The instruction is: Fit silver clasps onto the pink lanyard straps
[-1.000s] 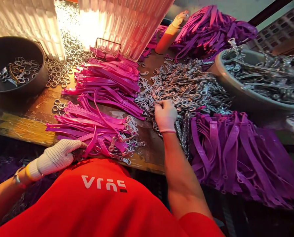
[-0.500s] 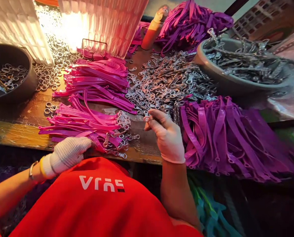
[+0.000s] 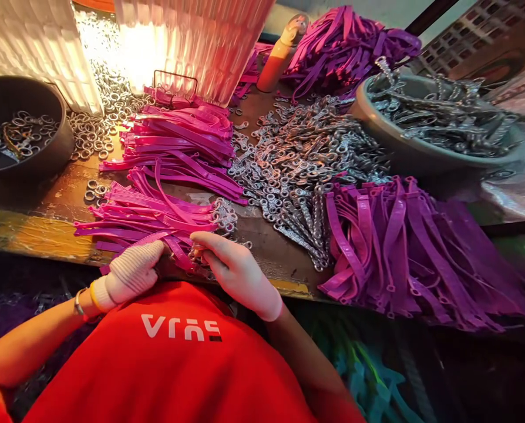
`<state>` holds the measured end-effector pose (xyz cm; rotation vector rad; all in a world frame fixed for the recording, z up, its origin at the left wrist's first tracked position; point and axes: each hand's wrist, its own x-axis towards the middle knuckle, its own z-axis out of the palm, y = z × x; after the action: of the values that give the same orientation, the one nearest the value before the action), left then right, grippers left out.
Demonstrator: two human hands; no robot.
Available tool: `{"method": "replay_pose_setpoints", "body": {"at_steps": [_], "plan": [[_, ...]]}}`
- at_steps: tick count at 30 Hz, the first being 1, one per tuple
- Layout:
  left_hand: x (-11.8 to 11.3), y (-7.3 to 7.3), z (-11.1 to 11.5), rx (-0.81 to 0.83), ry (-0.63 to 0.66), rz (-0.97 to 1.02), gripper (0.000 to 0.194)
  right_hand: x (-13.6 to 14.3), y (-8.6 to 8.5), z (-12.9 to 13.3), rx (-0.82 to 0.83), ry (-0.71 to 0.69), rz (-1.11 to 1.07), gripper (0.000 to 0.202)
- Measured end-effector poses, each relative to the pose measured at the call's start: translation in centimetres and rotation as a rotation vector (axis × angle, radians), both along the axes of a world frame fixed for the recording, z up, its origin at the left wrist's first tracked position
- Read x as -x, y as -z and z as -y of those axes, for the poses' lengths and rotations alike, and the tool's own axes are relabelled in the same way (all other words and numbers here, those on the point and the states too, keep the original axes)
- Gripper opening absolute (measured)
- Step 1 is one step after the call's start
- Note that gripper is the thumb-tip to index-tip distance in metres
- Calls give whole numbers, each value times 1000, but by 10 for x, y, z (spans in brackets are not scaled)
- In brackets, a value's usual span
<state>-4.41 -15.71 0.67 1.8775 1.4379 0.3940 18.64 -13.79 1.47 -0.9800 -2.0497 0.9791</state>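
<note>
Worn workbench point(image 3: 273, 241) (yellow-smeared), ribbed panels point(image 3: 214, 50), glaring warm light point(image 3: 137, 59)

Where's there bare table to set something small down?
Two table patches look free: the strip between the right hand and the metal links, and the front-left area between the bowl and nearer pink straps. Crowded: the right side, with links, purple straps and bucket, and around the left hand.

Red short-sleeved shirt point(image 3: 183, 382), white lettering point(image 3: 171, 329) across the chest; left grip point(image 3: 133, 271) in a ribbed white knit glove point(image 3: 124, 282) with yellow cuff edging point(image 3: 96, 296), metallic bracelet point(image 3: 78, 303) at the wrist; right grip point(image 3: 234, 264) in a smoother white glove point(image 3: 249, 282), pink-tinged at the cuff.
</note>
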Motion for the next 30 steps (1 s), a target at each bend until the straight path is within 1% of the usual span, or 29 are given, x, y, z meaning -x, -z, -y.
{"method": "replay_pose_setpoints", "body": {"at_steps": [1, 2, 4, 5, 6, 7, 9, 10, 12, 13, 15, 16, 18, 19, 20, 21, 22, 24, 26, 27, 28, 29, 30], "plan": [[3, -7, -2, 99, -53, 147, 21, 4, 1, 0, -57, -6, 21, 31], [5, -13, -3, 233, -106, 278, 27, 9, 2, 0, -123, -2, 63, 32], [6, -22, -6, 511, -175, 484, 36, 19, 1, -1, -265, 17, 216, 30], [5, -25, -7, 618, -186, 547, 38, 23, 0, -1, -332, 5, 310, 28], [4, -27, -8, 688, -183, 586, 39, 28, -1, -2, -393, -27, 400, 27], [2, -28, -9, 723, -167, 604, 39, 31, -2, -3, -447, -68, 477, 26], [-2, -27, -13, 742, -117, 594, 40, 35, -2, -4, -549, -135, 564, 26], [-4, -27, -15, 742, -104, 580, 40, 35, -1, -5, -593, -139, 581, 27], [-7, -28, -21, 702, -118, 552, 38, 32, 0, -6, -635, -79, 598, 26], [-8, -28, -24, 659, -135, 537, 37, 30, 0, -7, -624, -39, 606, 24], [-7, -30, -30, 532, -116, 499, 35, 24, -3, -9, -543, 21, 619, 24], [-7, -31, -34, 449, -67, 468, 34, 21, -5, -11, -483, 22, 618, 25], [-6, -32, -41, 290, 66, 399, 28, 16, -12, -15, -364, -28, 594, 26], [-7, -32, -45, 242, 124, 386, 24, 14, -15, -18, -317, -57, 570, 27], [-8, -33, -48, 233, 161, 392, 21, 12, -18, -20, -277, -76, 542, 28], [-10, -34, -51, 271, 171, 418, 20, 10, -20, -22, -245, -80, 509, 29], [-14, -36, -53, 350, 150, 460, 20, 10, -22, -25, -220, -66, 474, 32], [-23, -42, -57, 547, 38, 556, 24, 9, -22, -29, -201, 1, 422, 38], [-34, -48, -61, 664, -99, 623, 27, 10, -18, -33, -248, 119, 416, 36], [-39, -50, -64, 674, -149, 653, 27, 10, -16, -35, -278, 189, 414, 35], [-45, -51, -68, 665, -172, 672, 27, 9, -14, -37, -285, 252, 396, 33], [-49, -50, -75, 640, -173, 674, 27, 8, -12, -40, -252, 299, 357, 33], [-53, -48, -84, 596, -144, 650, 27, 6, -10, -43, -177, 321, 302, 33]]}}
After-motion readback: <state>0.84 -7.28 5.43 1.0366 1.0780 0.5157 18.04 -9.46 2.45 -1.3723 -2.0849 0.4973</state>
